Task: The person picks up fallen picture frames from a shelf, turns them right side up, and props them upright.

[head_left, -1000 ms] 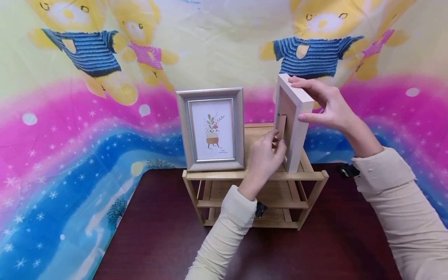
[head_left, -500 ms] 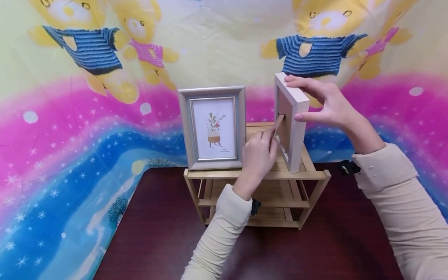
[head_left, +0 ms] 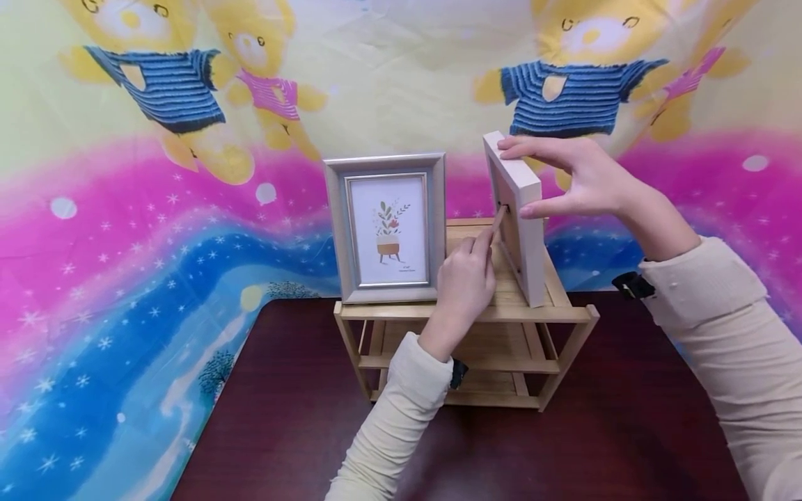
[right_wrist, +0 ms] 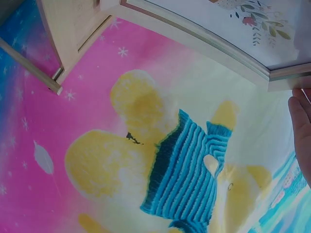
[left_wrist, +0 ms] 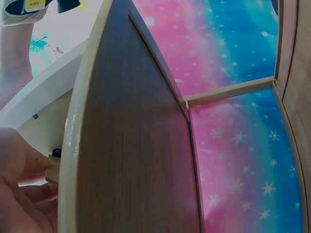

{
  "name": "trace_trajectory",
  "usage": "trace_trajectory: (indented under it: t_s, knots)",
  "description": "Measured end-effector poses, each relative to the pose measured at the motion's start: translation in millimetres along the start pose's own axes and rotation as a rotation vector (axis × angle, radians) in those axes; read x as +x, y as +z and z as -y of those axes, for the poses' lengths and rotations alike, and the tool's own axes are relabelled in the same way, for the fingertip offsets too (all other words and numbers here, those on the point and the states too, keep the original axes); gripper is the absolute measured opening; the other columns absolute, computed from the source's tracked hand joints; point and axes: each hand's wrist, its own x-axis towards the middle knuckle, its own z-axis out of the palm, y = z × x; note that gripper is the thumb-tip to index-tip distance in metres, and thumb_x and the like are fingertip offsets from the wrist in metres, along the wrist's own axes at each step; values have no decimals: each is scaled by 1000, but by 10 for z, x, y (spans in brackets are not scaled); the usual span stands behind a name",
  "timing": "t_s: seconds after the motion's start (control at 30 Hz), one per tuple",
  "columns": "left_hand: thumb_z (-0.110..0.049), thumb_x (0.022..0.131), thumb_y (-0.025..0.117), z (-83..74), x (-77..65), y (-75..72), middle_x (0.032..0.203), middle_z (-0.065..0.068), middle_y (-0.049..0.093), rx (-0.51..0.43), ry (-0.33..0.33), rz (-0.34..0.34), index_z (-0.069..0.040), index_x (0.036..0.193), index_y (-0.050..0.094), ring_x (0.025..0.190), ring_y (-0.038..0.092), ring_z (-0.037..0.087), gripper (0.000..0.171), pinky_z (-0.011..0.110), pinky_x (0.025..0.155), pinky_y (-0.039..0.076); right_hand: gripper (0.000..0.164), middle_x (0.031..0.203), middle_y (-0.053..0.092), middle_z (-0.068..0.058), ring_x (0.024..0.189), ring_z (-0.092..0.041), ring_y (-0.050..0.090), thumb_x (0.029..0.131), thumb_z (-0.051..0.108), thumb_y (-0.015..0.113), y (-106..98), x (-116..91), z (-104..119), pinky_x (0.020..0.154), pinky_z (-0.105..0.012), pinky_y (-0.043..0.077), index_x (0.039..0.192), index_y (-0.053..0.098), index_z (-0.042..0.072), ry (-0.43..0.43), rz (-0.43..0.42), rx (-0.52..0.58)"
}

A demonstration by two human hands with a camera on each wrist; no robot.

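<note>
My right hand (head_left: 585,177) grips the top corner of a pale picture frame (head_left: 531,250) standing upright, its back turned to the left. The thumb is on the near side and the fingers lie over the top. My left hand (head_left: 465,282) pinches the thin support leg (head_left: 499,221) on that frame's back, which stands out from the backing. In the left wrist view, the left hand (left_wrist: 19,174) holds the end of the leg (left_wrist: 53,171), partly hidden by a shelf board. The right wrist view shows the frame's printed front (right_wrist: 194,34) and the right fingers (right_wrist: 301,131) at its corner.
A silver-grey picture frame (head_left: 440,229) with a potted-plant print stands on the left of the wooden shelf rack (head_left: 464,314). The rack has lower tiers and sits on a dark red-brown table (head_left: 282,390). A bear-patterned cloth (head_left: 401,90) hangs behind.
My left hand has swung the support leg out from the frame's back. The pale frame has shifted slightly left and turned a little, with the right hand still on its top.
</note>
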Motion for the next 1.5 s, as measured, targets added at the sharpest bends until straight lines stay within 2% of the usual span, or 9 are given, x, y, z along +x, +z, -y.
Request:
trace_trajectory:
  t_s: [0.13, 0.67, 0.73, 0.83, 0.93, 1.03, 1.1, 1.27, 1.5]
  knots:
    - [-7, 87, 56, -9, 1, 1, 86, 7, 65, -9, -19, 34, -6, 114, 60, 73, 63, 19, 27, 28, 59, 51, 68, 136, 44, -7, 122, -32, 41, 64, 14, 80, -3, 33, 35, 87, -55, 38, 126, 53, 10, 46, 52, -69]
    - [-4, 86, 56, -44, 16, 1, 91, 8, 65, -5, -65, 90, -4, 114, 58, 79, 63, 20, 28, 27, 66, 52, 65, 136, 44, -11, 120, -35, 41, 66, 21, 78, -32, 50, 62, 85, -57, 37, 126, 55, 11, 61, 87, -102]
    - [-5, 85, 57, -42, 3, 6, 92, 8, 64, 32, -37, 53, -4, 113, 59, 79, 63, 19, 28, 26, 65, 52, 65, 136, 44, -11, 121, -35, 41, 66, 21, 78, -29, 50, 56, 85, -56, 37, 126, 55, 11, 60, 86, -103]
    - [-8, 85, 58, -50, -42, -3, 88, 8, 63, 55, 32, -76, -3, 110, 60, 76, 61, 18, 26, 23, 61, 51, 65, 136, 44, -10, 121, -35, 41, 66, 20, 78, -20, 48, 48, 85, -56, 37, 126, 54, 11, 56, 82, -99]
    - [-12, 85, 56, -86, -106, -30, 79, 6, 61, -65, 91, -177, 0, 105, 60, 67, 57, 15, 24, 19, 56, 47, 65, 136, 44, -10, 119, -35, 43, 66, 20, 78, -12, 44, 41, 84, -54, 38, 126, 54, 11, 54, 76, -96]
    - [-17, 87, 52, -144, -165, -52, 70, 4, 59, -298, 88, -136, 3, 108, 55, 60, 56, 14, 28, 14, 53, 42, 65, 136, 45, -10, 118, -35, 44, 66, 20, 78, -5, 41, 40, 83, -54, 39, 126, 54, 11, 50, 69, -89]
    - [-20, 88, 50, -176, -193, -48, 70, 4, 58, -383, 51, -69, 3, 112, 51, 59, 56, 13, 33, 14, 51, 39, 65, 135, 45, -10, 117, -34, 44, 66, 19, 78, -2, 42, 42, 83, -52, 39, 125, 54, 10, 43, 64, -87]
    - [-30, 87, 52, -200, -239, -14, 86, 9, 63, -320, -35, 18, 3, 128, 42, 65, 58, 15, 53, 20, 52, 42, 65, 134, 47, -10, 116, -34, 46, 66, 20, 79, 7, 48, 48, 82, -52, 39, 125, 55, 11, 27, 57, -86]
    - [-38, 81, 59, -166, -234, 68, 93, 10, 62, -282, -56, -14, -3, 139, 27, 66, 58, 15, 75, 19, 48, 41, 65, 133, 48, -12, 118, -35, 44, 65, 24, 80, 20, 53, 50, 85, -57, 39, 124, 55, 9, 24, 56, -107]
